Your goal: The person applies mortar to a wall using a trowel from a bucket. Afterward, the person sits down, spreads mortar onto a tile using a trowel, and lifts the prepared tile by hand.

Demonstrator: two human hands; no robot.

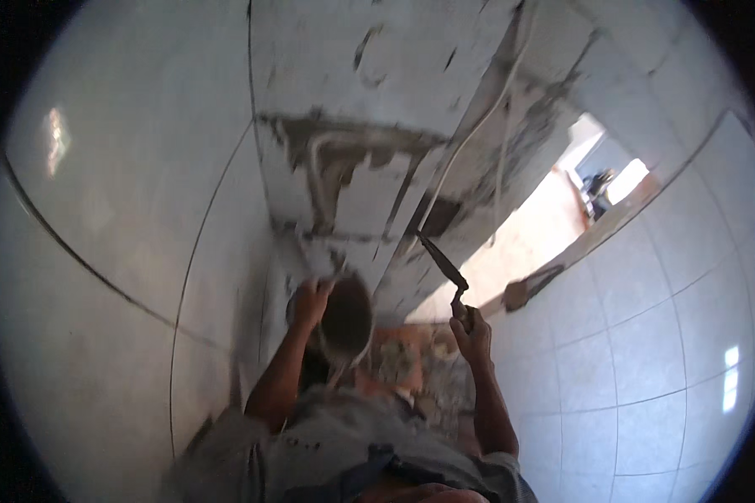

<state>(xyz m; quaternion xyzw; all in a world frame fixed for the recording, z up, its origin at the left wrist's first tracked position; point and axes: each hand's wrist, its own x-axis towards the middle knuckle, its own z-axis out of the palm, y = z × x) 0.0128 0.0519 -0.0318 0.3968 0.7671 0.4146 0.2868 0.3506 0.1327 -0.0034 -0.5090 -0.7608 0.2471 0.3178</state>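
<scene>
My left hand (312, 303) is closed on the rim of a round bucket (349, 312), which is tilted so that its dark grey inside shows. What lies at its bottom cannot be made out. To the right, my right hand (473, 337) grips the handle of a trowel (444, 262). Its narrow dark blade points up and to the left, toward the wall ahead. On that wall, a patch of grey mortar (327, 180) spreads unevenly around a paler area. The blade's tip appears close to a pale cable (471, 134), but whether they touch is unclear.
Large pale tiles cover the left wall (134, 226) and the right wall (637, 344). A bright opening (511, 239) lies ahead to the right, with a brown block-like piece (516, 295) at its edge. Beneath my hands, the floor (436, 377) looks rough and cluttered.
</scene>
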